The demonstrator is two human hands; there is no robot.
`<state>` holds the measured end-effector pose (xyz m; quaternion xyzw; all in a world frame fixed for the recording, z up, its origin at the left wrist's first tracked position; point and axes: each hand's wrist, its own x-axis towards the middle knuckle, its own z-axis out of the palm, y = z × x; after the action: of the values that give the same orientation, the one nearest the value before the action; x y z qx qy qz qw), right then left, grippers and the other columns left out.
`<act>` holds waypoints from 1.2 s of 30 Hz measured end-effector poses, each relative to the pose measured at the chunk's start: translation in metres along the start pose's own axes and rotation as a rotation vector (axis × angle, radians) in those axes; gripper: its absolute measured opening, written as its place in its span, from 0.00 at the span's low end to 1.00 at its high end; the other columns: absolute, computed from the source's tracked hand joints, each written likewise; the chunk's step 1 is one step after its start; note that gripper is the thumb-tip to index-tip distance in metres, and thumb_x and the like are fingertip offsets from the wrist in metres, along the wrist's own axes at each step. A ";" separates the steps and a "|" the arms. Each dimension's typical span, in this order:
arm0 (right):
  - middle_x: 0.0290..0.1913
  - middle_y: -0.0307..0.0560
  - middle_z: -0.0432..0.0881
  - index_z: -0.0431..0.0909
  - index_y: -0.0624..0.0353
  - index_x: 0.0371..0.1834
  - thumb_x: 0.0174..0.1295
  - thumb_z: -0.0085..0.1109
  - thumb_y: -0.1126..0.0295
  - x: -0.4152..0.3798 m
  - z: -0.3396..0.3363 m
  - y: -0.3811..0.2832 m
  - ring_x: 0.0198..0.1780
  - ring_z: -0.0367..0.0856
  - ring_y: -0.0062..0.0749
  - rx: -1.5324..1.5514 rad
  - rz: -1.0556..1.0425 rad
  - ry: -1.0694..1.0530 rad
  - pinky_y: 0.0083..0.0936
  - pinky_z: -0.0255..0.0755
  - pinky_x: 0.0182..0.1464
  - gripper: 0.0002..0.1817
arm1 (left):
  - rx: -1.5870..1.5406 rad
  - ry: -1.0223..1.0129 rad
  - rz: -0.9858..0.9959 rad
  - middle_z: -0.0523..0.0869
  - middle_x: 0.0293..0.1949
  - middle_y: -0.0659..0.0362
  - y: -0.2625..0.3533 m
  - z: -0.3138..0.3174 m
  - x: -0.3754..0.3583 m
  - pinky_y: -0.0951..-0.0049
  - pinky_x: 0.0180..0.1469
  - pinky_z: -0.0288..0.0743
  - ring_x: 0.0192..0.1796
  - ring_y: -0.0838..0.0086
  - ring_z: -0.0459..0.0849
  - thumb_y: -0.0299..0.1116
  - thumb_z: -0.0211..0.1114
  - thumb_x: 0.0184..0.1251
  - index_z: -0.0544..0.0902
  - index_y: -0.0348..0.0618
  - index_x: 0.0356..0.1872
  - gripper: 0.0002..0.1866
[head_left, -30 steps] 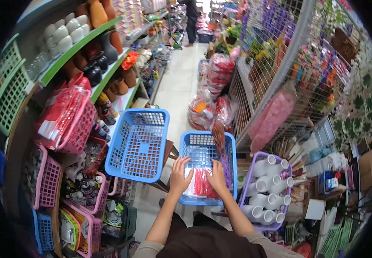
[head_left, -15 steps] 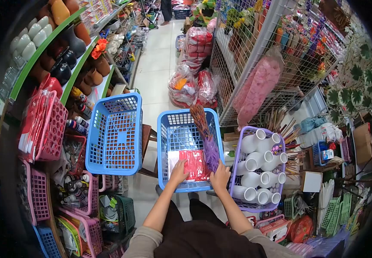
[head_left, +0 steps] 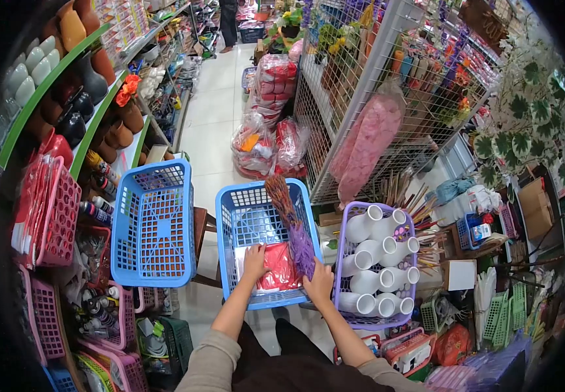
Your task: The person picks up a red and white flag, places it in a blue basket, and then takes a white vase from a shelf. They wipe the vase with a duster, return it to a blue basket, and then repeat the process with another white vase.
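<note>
A blue basket stands in front of me, with a flat red packet in its near part. My left hand lies at the packet's left edge, its fingers over the edge; whether they grip it is hard to make out. A purple and brown dried bundle leans along the basket's right side. My right hand is closed round the bundle's lower purple end. To the right, a purple basket holds several white vases.
On the left stands another blue basket with a lattice bottom. Shelves with pots rise beyond it. Wrapped red bundles sit on the aisle floor beside a wire rack. A person's legs show at the far end.
The baskets and aisle appear shifted left and slightly lower in the view. Both hands stay at the same basket, the left at the packet and the right at the bundle.
</note>
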<state>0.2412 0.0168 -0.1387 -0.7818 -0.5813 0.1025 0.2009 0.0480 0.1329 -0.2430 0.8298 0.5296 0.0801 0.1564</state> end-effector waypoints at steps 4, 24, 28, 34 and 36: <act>0.47 0.50 0.76 0.65 0.61 0.59 0.42 0.63 0.66 0.000 0.000 0.002 0.45 0.69 0.45 0.015 -0.043 0.028 0.39 0.62 0.46 0.36 | 0.130 -0.082 -0.059 0.74 0.48 0.53 -0.001 -0.008 0.005 0.55 0.55 0.59 0.54 0.62 0.71 0.56 0.77 0.24 0.68 0.48 0.58 0.52; 0.49 0.51 0.75 0.67 0.61 0.56 0.46 0.61 0.71 0.002 0.006 0.000 0.52 0.67 0.51 0.113 0.017 0.036 0.47 0.67 0.45 0.29 | -0.018 0.084 -0.220 0.83 0.34 0.47 0.006 -0.071 0.004 0.53 0.37 0.76 0.38 0.53 0.83 0.37 0.59 0.58 0.78 0.45 0.39 0.11; 0.45 0.56 0.77 0.67 0.64 0.54 0.47 0.60 0.72 0.002 0.007 0.000 0.50 0.68 0.53 0.111 0.040 0.087 0.45 0.67 0.47 0.28 | -0.136 0.088 -0.322 0.83 0.30 0.45 0.020 -0.114 -0.002 0.53 0.39 0.75 0.36 0.49 0.82 0.38 0.60 0.58 0.76 0.45 0.44 0.14; 0.42 0.57 0.79 0.71 0.62 0.51 0.46 0.59 0.70 0.010 -0.009 -0.002 0.48 0.71 0.52 0.172 0.154 0.077 0.42 0.63 0.52 0.25 | -1.219 0.507 -0.167 0.80 0.49 0.49 0.000 -0.137 -0.029 0.66 0.52 0.72 0.50 0.64 0.79 0.31 0.64 0.58 0.70 0.39 0.55 0.23; 0.40 0.57 0.80 0.72 0.63 0.48 0.46 0.60 0.71 0.016 -0.013 -0.006 0.40 0.74 0.53 0.180 0.069 0.204 0.41 0.67 0.46 0.22 | -1.425 0.450 -0.216 0.74 0.55 0.54 0.008 -0.167 -0.050 0.71 0.59 0.66 0.56 0.70 0.74 0.29 0.64 0.58 0.65 0.39 0.59 0.27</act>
<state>0.2461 0.0304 -0.1234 -0.7866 -0.5190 0.0810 0.3245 -0.0157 0.1138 -0.0822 0.4349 0.4470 0.5551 0.5503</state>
